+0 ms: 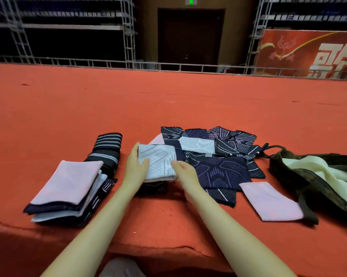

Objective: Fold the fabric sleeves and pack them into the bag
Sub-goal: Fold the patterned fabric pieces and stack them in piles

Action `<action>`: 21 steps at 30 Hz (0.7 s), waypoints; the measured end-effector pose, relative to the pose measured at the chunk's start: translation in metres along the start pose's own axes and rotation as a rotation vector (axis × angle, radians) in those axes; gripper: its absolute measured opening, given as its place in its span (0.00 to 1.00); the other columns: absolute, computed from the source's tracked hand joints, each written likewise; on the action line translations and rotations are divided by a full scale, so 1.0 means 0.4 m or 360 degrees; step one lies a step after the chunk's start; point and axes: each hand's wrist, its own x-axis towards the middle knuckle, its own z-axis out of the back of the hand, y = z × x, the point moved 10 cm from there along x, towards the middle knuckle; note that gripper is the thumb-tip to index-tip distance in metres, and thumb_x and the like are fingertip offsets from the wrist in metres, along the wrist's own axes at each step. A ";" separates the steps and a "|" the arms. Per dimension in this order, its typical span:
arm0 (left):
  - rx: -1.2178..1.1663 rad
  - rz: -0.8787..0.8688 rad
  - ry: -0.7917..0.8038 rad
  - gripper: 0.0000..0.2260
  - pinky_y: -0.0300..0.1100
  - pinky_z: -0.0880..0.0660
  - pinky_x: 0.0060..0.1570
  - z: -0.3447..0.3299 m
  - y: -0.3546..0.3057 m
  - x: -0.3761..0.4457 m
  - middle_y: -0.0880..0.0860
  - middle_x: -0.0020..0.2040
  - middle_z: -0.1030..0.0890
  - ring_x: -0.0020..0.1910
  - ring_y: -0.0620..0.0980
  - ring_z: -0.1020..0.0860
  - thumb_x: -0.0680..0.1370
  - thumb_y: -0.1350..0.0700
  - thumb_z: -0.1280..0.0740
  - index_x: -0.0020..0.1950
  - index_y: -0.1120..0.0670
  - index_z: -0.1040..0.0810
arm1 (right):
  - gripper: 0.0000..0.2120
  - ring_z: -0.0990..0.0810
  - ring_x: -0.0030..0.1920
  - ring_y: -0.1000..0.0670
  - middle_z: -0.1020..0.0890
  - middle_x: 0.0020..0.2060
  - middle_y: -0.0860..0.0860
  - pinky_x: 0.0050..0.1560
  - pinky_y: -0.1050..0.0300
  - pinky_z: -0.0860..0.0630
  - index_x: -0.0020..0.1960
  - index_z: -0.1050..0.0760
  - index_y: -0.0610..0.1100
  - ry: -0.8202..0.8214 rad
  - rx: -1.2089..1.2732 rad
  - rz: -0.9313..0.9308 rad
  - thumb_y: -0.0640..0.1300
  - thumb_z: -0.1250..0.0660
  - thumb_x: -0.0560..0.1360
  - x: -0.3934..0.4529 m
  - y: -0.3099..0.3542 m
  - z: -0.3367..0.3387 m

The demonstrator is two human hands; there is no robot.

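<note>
Both hands grip a folded white sleeve (158,162), left hand (135,166) on its left edge, right hand (185,172) on its right. Folded stack (68,188) lies left; loose sleeves (218,156) and bag (308,176) right.

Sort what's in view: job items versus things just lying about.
Job: white sleeve held by left hand and right hand; folded stack; unfolded pile; pink sleeve; bag.
Lying about: banner; door; railing.
</note>
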 end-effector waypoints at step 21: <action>0.0337 -0.0090 0.0571 0.23 0.42 0.30 0.52 -0.304 -0.062 -0.062 0.55 0.55 0.27 0.53 0.54 0.24 0.75 0.60 0.37 0.69 0.50 0.31 | 0.13 0.29 0.59 0.40 0.21 0.54 0.42 0.60 0.50 0.32 0.58 0.23 0.43 -0.0846 -0.1071 -0.0071 0.43 0.38 0.75 0.011 -0.081 0.501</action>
